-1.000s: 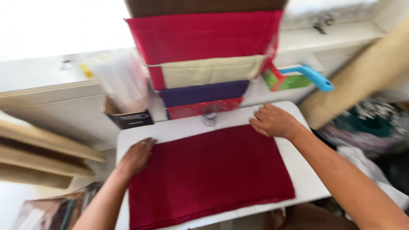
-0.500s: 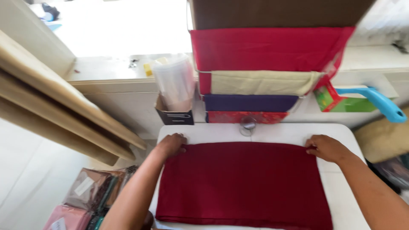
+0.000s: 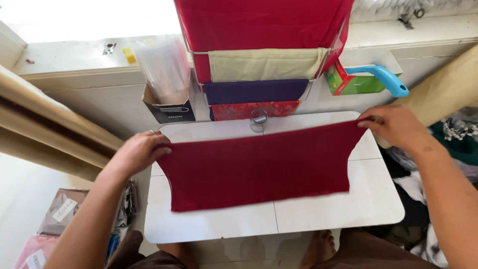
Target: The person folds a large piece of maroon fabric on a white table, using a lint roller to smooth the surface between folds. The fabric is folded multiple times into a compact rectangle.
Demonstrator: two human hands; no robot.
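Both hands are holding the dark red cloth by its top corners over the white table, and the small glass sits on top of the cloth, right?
Not quite. The head view shows the glass standing on the white table behind the cloth, not on it. The left hand and right hand do hold its top corners.

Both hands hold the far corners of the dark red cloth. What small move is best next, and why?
Probably bring the two held corners toward the near edge to fold it. The left hand and right hand pinch the far corners of the red cloth, stretched taut and partly lifted over the white table.
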